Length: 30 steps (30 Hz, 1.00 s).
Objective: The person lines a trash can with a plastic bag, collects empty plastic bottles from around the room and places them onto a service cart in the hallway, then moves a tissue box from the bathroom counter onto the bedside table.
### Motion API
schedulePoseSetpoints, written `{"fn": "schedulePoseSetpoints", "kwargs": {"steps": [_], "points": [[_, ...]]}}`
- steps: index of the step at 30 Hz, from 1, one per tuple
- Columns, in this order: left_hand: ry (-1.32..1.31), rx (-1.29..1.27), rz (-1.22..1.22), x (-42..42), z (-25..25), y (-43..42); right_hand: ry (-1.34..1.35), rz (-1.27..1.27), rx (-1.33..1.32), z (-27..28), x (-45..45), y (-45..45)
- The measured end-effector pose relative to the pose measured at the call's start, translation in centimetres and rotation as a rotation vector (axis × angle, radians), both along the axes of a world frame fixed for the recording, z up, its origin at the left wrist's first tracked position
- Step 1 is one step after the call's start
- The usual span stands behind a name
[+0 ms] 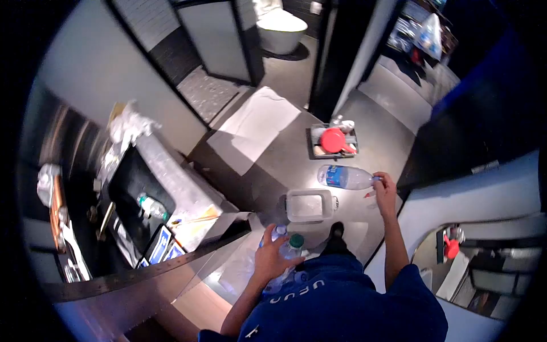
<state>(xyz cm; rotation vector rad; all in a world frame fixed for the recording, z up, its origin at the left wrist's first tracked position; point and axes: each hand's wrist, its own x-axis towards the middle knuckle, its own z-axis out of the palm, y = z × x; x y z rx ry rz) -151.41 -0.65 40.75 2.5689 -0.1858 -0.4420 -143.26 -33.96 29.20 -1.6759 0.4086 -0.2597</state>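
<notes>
My right grip (386, 191) clamped the labelled bottle (345, 177), not yet released; whether my left grip (270, 260) closed, I couldn't tell.

Bathroom floor (268, 188) between the counter (179, 179) at left and the mirror (467, 296) at right
A bottle (152, 207) lies by the right edge of the sink (128, 176). Toward the floor's far edge stands the toilet (282, 35); nearer, the mat (256, 128), with the tray (327, 158) right of it; nearest, the tub (310, 219). The right hand (386, 188) holds a second bottle (359, 179) toward the floor's right edge.
</notes>
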Motion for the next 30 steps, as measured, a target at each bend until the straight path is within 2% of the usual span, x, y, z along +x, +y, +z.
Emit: {"fn": "schedulePoseSetpoints", "kwargs": {"steps": [1, 4, 7, 8, 10, 11, 13, 14, 15, 17, 19, 21, 22, 23, 25, 26, 27, 28, 29, 30], "points": [[0.015, 0.022, -0.037, 1.4, -0.1, -1.8, -0.011, -0.031, -0.134, -0.1, -0.9, -2.3], [0.044, 0.055, -0.179, 4.7, -0.8, -8.0, 0.080, -0.180, 0.045, 2.1, -4.2, -8.0], [0.076, 0.028, -0.267, 7.4, -2.1, -14.4, 0.061, -0.203, 0.272, -0.1, -7.8, -14.9], [0.069, 0.007, -0.311, 8.0, -2.1, -16.8, 0.066, -0.233, 0.268, -0.2, -9.0, -16.8], [0.032, -0.075, -0.381, 9.1, -2.8, -20.5, 0.094, -0.263, 0.492, 0.1, -10.9, -20.0], [0.046, -0.077, -0.391, 9.8, -2.7, -22.2, 0.105, -0.277, 0.491, -0.2, -11.5, -21.2], [0.200, -0.012, -0.334, 11.7, -1.4, -25.6, 0.154, -0.276, 0.644, -0.8, -11.4, -22.8], [0.042, -0.036, -0.381, 12.2, -2.0, -26.5, 0.166, -0.324, 0.693, -1.1, -10.7, -22.9], [0.046, -0.027, -0.387, 13.0, -2.2, -27.5, 0.167, -0.330, 0.703, -1.7, -9.6, -23.1], [0.070, -0.067, -0.349, 14.9, -3.0, -29.6, -0.005, -0.226, 0.971, -3.4, -7.2, -24.1], [-0.111, -0.199, -0.456, 17.2, -4.5, -31.3, -0.027, -0.198, 0.869, -2.0, -3.6, -25.7], [-0.020, -0.060, -0.446, 19.9, -4.7, -34.3, -0.033, -0.232, 0.742, -1.1, 0.4, -28.4], [0.055, -0.027, -0.386, 21.0, -4.4, -36.1, -0.118, -0.139, 0.692, -1.2, 2.1, -30.1], [0.068, 0.063, -0.405, 22.8, -5.5, -37.2, -0.011, -0.040, 0.504, -0.3, 3.9, -32.0], [-0.019, -0.058, -0.322, 26.4, -6.6, -38.7, 0.174, 0.228, 0.013, 2.8, 8.1, -34.1], [0.008, -0.103, -0.302, 28.5, -6.8, -39.6, 0.151, 0.315, 0.039, 4.4, 10.2, -34.0], [0.006, -0.103, -0.314, 30.7, -6.7, -41.1, 0.096, 0.547, -0.126, 4.0, 12.2, -34.3], [0.025, -0.095, -0.256, 32.9, -6.5, -42.6, 0.085, 0.643, 0.000, 5.2, 14.7, -34.5], [0.024, -0.120, -0.245, 35.0, -6.2, -43.8, 0.095, 0.697, -0.155, 5.8, 16.8, -33.9], [0.023, -0.146, -0.234, 37.0, -5.9, -45.1, 0.231, 0.950, -0.216, 8.4, 19.9, -34.7]]}}
